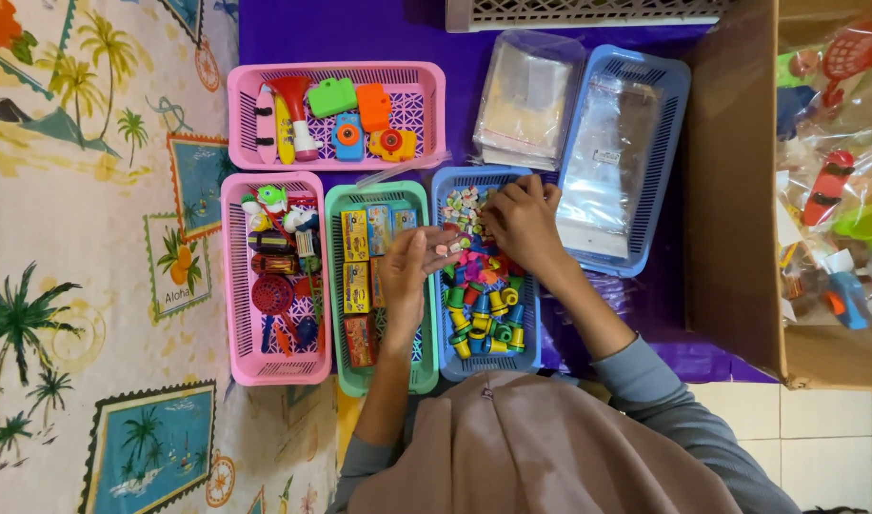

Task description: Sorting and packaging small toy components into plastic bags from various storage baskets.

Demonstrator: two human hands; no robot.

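My left hand [407,276] lies palm up over the green basket [333,286] of small colourful boxes, with a few tiny pieces [442,249] resting on its fingers. My right hand [524,224] reaches into the blue basket [536,333], fingertips pinching among the small pale pieces [465,207] at its far end. Colourful whistles and pegs [484,319] fill the near part of that basket.
A pink basket [230,286] of mixed toys stands left, another pink basket [426,95] with toy cameras and a horn behind. Clear bags [526,95] and a blue basket [669,114] of bags lie right. A cardboard box [731,190] holds packed toys. A palm-print cloth [93,238] covers the left.
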